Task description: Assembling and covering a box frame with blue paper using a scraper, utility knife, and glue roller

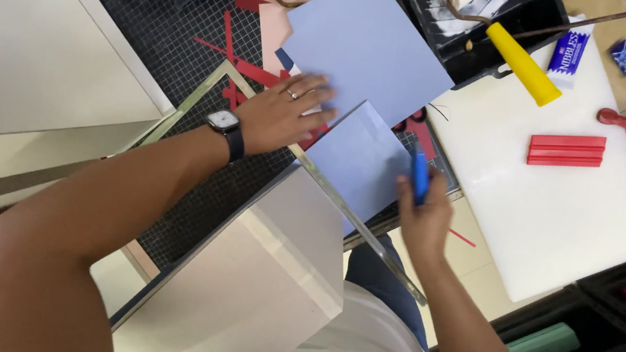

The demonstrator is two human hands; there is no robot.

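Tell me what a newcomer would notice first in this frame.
Most likely the two hands at centre: the left hand, with a wristwatch, presses a metal ruler over pale blue paper on the black cutting mat, while the right hand holds a blue cutter at the paper's edge. Next, the yellow-handled roller at top right and the red strips on the white board.

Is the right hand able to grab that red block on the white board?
Probably yes. The right hand sits near the white board, and nothing stands between it and the red block. But it already holds a blue cutter, so gripping the block would be awkward.
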